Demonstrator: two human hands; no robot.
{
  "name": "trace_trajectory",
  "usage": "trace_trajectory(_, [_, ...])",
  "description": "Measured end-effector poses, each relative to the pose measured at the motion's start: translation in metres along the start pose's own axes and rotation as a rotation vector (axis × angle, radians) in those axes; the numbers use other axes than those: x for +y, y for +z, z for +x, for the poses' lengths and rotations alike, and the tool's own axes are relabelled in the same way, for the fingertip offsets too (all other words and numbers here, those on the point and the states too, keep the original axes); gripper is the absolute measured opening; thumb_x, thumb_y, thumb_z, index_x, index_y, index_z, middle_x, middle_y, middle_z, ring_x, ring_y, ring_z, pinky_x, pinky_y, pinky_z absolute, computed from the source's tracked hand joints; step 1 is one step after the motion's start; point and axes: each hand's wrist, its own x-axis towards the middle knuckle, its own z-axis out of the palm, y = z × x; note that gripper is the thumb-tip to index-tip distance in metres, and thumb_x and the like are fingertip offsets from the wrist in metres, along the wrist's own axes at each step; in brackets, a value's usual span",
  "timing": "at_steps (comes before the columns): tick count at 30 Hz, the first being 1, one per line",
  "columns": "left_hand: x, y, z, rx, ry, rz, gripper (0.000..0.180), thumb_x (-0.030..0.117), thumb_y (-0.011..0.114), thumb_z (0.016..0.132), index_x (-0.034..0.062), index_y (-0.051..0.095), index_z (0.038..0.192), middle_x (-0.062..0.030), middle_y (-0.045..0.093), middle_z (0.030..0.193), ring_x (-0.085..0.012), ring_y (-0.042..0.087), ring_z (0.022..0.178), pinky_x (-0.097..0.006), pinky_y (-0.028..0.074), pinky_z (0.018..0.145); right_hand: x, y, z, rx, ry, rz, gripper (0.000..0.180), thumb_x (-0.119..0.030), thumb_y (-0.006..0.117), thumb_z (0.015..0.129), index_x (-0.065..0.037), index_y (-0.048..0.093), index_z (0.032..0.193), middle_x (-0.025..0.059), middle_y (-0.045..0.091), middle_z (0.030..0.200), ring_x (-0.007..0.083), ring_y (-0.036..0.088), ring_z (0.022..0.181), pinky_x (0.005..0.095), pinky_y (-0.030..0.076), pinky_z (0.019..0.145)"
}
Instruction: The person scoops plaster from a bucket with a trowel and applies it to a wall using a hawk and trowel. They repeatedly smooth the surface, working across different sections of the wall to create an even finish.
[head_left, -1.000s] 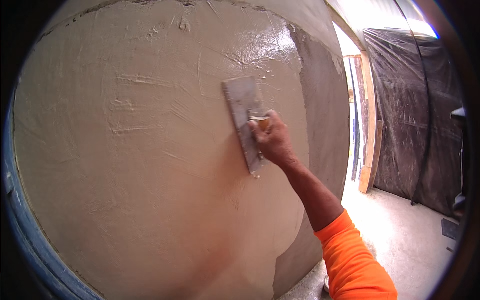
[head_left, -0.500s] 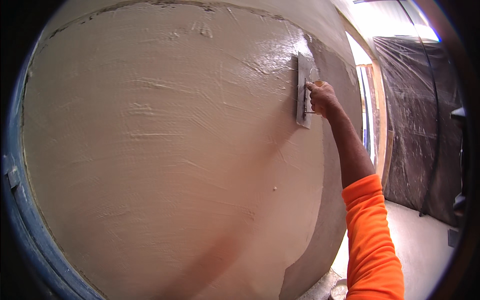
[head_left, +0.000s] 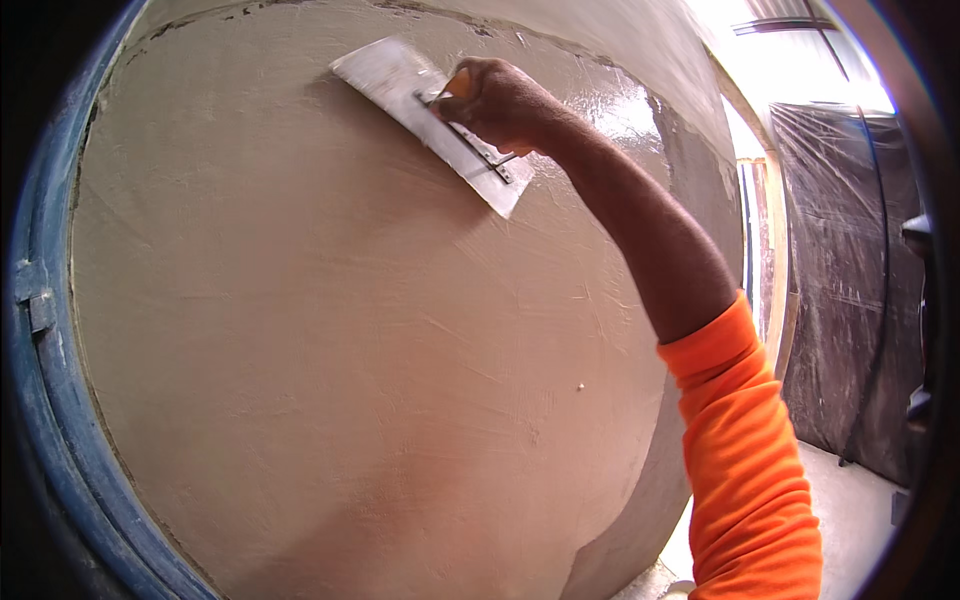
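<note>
My right hand (head_left: 502, 106) is closed round the handle of a plastering trowel (head_left: 400, 82), high on the wall. The trowel's broad metal blade slants from upper left to lower right against the wet plaster (head_left: 330, 300); whether its whole face touches I cannot tell. Smooth beige plaster covers most of the wall, with faint ridges and a glossy patch right of the hand. A small lump (head_left: 581, 387) sticks out lower right. My left hand is out of the picture.
A blue frame (head_left: 50, 370) curves along the left edge. Darker grey bare wall (head_left: 640, 510) borders the plaster on the right. Beyond it stand a bright opening with a wooden post (head_left: 776, 250) and dark plastic sheeting (head_left: 835, 290), with a black cable hanging before it.
My right hand has swept the trowel leftward from the plaster's right edge, and the blade has turned from upright to slanting. Several ridges in the upper plaster now look flatter.
</note>
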Motion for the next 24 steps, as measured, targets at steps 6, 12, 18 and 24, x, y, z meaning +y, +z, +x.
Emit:
trace_trajectory(6, [-0.006,-0.008,-0.01,0.045,-0.007,0.011,0.043,0.016,0.065,0.1,0.0074,0.054,0.14,-0.0033,0.065,0.108,-0.0122,0.061,0.086,-0.027,0.052,0.069,0.038,-0.035,0.064,0.118,-0.419,-0.14,0.047,-0.053,0.08,0.085,-0.009,0.067,0.092,0.0059,0.067,0.079,0.0175,0.063,0.074,0.0384,0.051,0.068])
trace_trajectory(12, [-0.009,-0.013,-0.017,0.091,-0.02,0.02,0.043,0.015,0.064,0.1,0.0073,0.053,0.14,-0.0035,0.065,0.108,-0.0122,0.061,0.086,-0.027,0.052,0.069,0.09,-0.055,0.116,0.115,-0.372,-0.297,0.044,-0.049,0.08,0.087,-0.007,0.064,0.09,0.0046,0.063,0.074,0.0174,0.058,0.07,0.0389,0.047,0.066])
trace_trajectory(18, [-0.01,-0.009,-0.017,0.097,-0.028,0.004,0.043,0.015,0.064,0.1,0.0072,0.053,0.14,-0.0036,0.065,0.108,-0.0122,0.061,0.086,-0.027,0.052,0.069,0.059,-0.041,0.051,-0.136,-0.357,-0.275,0.05,-0.056,0.075,0.087,-0.009,0.069,0.101,0.0119,0.072,0.084,0.024,0.069,0.078,0.0429,0.055,0.072])
trace_trajectory(24, [-0.015,-0.009,-0.015,0.096,0.003,-0.012,0.043,0.013,0.064,0.1,0.0069,0.053,0.14,-0.0037,0.065,0.107,-0.012,0.061,0.086,-0.027,0.052,0.069,0.078,-0.047,0.007,0.197,0.011,-0.174,0.043,-0.047,0.08,0.087,-0.007,0.067,0.094,0.0137,0.071,0.081,0.0231,0.068,0.074,0.0428,0.054,0.071])
